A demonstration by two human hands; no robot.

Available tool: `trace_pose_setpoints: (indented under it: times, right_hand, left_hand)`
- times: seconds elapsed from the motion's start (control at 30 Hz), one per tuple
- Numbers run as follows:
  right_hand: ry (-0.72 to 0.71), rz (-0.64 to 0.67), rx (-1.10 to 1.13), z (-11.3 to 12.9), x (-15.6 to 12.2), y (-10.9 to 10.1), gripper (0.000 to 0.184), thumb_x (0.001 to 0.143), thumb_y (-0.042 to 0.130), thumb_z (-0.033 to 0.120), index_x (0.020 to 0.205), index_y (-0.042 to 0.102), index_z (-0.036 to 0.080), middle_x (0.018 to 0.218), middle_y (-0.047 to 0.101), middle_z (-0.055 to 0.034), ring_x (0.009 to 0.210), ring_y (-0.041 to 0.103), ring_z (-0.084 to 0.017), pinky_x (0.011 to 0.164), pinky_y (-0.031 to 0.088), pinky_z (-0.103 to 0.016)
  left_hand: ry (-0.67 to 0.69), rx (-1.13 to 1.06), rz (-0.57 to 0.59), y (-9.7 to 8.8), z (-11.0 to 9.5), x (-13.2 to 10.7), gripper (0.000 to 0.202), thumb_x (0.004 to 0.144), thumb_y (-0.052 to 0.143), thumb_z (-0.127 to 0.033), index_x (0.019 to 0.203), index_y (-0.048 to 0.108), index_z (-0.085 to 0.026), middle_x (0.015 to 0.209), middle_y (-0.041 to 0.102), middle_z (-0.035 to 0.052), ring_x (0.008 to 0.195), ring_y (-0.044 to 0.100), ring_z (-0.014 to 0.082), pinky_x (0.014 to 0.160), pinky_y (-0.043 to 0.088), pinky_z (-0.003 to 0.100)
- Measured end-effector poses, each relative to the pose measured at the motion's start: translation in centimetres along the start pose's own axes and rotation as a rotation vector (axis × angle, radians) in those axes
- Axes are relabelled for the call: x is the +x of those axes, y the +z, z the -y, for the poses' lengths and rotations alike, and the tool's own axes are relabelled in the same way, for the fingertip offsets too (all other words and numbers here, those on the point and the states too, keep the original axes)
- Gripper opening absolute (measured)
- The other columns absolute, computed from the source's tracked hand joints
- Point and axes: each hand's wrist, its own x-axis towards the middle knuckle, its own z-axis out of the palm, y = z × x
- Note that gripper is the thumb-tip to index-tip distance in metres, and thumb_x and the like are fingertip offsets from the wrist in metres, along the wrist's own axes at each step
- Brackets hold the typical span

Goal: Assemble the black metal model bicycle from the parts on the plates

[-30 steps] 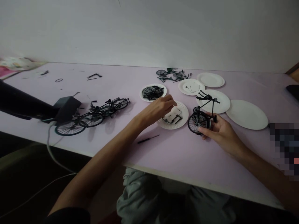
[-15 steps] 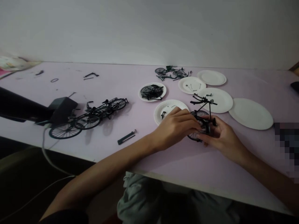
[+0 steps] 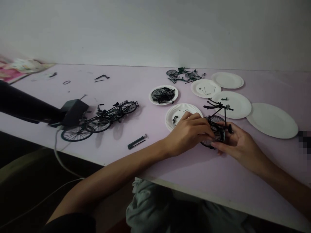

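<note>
A small black model bicycle (image 3: 220,113) is held just above the table's front part, its handlebar end pointing away from me and a spoked wheel between my hands. From the left, my left hand (image 3: 190,134) reaches over with its fingertips pinched at the wheel. My right hand (image 3: 239,142) grips the bike from the right, thumb and fingers around the wheel end. My fingers partly cover the lower part of the bike. Behind my left hand lies a ribbed paper plate (image 3: 170,113) with a few small dark parts.
Assembled model bicycles (image 3: 99,123) stand at left beside a black lamp-like stand (image 3: 75,111) with a white cable. A small pump-like piece (image 3: 136,141) lies near my left forearm. Another plate (image 3: 151,97) holds black parts; loose bike parts (image 3: 186,76) and several white plates (image 3: 272,119) lie behind.
The whole view has shifted slightly, so things appear farther right. Both hands keep hold of the model bicycle in nearly the same pose.
</note>
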Motion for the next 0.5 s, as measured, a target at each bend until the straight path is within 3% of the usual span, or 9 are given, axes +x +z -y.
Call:
trace_pose_setpoints:
  times: [0.17,0.5]
  right_hand:
    - [-0.04,-0.006,0.009,-0.27,0.14,-0.28,0.059,0.068,0.086,0.039,0.115,0.054,0.024,0.09,0.07,-0.0023,0.062,0.063,-0.015,0.053,0.057,-0.026]
    - [-0.019,-0.007,-0.028,-0.3,0.33,-0.5,0.051,0.066,0.085,0.04,0.107,0.058,0.024,0.088,0.071,-0.0025,0.059,0.064,-0.016,0.051,0.056,-0.029]
  left_hand:
    - [-0.064,-0.039,0.026,-0.2,0.17,0.02,0.008,0.093,0.065,-0.028,0.092,0.072,-0.024,0.099,0.073,-0.0006,0.092,0.058,0.0165,0.086,0.034,0.036]
    - [-0.076,-0.071,-0.038,-0.04,0.1,-0.04,0.006,0.09,0.07,-0.027,0.09,0.074,-0.023,0.096,0.075,-0.0001,0.091,0.058,0.0174,0.086,0.031,0.037]
